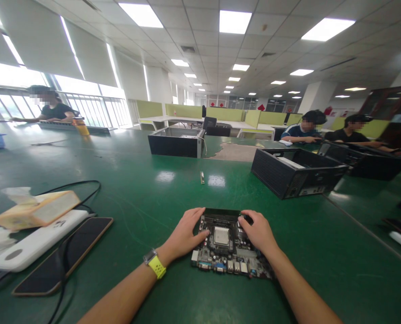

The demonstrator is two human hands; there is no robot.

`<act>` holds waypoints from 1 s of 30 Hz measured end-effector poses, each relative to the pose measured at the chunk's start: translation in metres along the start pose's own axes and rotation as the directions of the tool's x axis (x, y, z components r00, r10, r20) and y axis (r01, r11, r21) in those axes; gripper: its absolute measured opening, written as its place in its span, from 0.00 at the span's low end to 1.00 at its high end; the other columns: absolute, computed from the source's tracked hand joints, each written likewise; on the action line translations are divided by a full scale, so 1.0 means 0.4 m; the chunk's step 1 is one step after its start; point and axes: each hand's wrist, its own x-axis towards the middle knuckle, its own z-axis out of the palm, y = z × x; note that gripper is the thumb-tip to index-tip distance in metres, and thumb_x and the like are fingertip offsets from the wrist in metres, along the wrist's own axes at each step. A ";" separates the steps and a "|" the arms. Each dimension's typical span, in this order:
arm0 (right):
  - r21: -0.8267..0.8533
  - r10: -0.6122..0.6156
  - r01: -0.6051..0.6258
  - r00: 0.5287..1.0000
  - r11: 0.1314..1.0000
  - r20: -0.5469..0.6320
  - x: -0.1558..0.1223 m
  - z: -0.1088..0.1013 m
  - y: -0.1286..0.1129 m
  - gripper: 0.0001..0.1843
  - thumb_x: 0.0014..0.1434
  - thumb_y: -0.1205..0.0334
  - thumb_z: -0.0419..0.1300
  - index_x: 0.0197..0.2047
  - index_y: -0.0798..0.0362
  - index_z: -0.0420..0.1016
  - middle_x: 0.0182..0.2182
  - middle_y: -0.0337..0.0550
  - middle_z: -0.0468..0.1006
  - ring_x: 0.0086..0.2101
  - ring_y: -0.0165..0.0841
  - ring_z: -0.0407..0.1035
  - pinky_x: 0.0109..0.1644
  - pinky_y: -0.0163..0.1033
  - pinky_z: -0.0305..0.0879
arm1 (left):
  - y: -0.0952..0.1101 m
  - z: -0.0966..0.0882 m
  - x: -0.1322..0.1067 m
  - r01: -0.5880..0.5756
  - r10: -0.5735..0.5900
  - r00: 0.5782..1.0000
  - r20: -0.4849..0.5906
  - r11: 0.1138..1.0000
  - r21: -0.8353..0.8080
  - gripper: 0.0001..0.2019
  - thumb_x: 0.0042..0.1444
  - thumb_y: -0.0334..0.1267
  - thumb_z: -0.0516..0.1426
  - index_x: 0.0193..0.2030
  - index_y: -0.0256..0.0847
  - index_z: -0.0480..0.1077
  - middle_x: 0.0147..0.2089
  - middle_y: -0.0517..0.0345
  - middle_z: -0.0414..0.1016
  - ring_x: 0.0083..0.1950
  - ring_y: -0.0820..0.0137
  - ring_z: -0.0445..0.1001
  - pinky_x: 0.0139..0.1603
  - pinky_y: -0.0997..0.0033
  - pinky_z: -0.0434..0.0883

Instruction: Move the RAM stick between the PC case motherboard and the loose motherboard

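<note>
A computer motherboard [214,258] lies in front of me on the green table, its ports facing me. A square silver processor [221,236] sits in its socket. My left hand [186,231] grips the board's left side, thumb over the top and fingers along the far corner. On the right side, my right hand [258,230] holds it the same way, its thumb near the far right corner. The fingertips of both hands are partly hidden behind the board's far edge. Beyond the board lies a small narrow circuit stick [202,177].
Open black computer cases stand at the middle [174,145] and right [296,175]. To my left are a tissue pack [52,209], a white power bank-like device [40,240], a phone [65,256] and black cables [63,274]. Other people sit around the table [136,279].
</note>
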 end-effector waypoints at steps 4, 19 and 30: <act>-0.001 0.003 -0.003 1.000 1.000 0.000 0.000 0.000 0.000 0.18 0.54 0.53 0.53 0.42 0.53 0.75 0.42 0.45 0.76 0.45 0.38 0.66 0.50 0.42 0.60 | 0.004 -0.003 0.000 -0.005 0.005 1.000 -0.012 1.000 -0.008 0.30 0.54 0.44 0.55 0.63 0.41 0.54 0.62 0.47 0.58 0.63 0.59 0.55 0.63 0.53 0.56; 0.002 0.014 -0.014 1.000 1.000 0.007 -0.001 -0.001 -0.005 0.19 0.55 0.52 0.52 0.44 0.54 0.74 0.43 0.45 0.76 0.45 0.38 0.66 0.51 0.42 0.59 | 0.012 -0.011 0.007 0.008 -0.007 0.998 -0.055 1.000 0.016 0.29 0.53 0.42 0.56 0.61 0.39 0.57 0.61 0.46 0.60 0.62 0.60 0.57 0.62 0.55 0.58; 0.128 0.071 -0.069 0.997 0.989 -0.007 0.000 -0.015 -0.018 0.24 0.60 0.45 0.45 0.43 0.50 0.74 0.41 0.43 0.77 0.42 0.37 0.67 0.49 0.42 0.60 | 0.260 0.006 -0.014 -0.270 0.238 0.947 0.215 0.954 0.130 0.24 0.53 0.49 0.56 0.56 0.47 0.62 0.56 0.54 0.66 0.56 0.60 0.62 0.57 0.55 0.60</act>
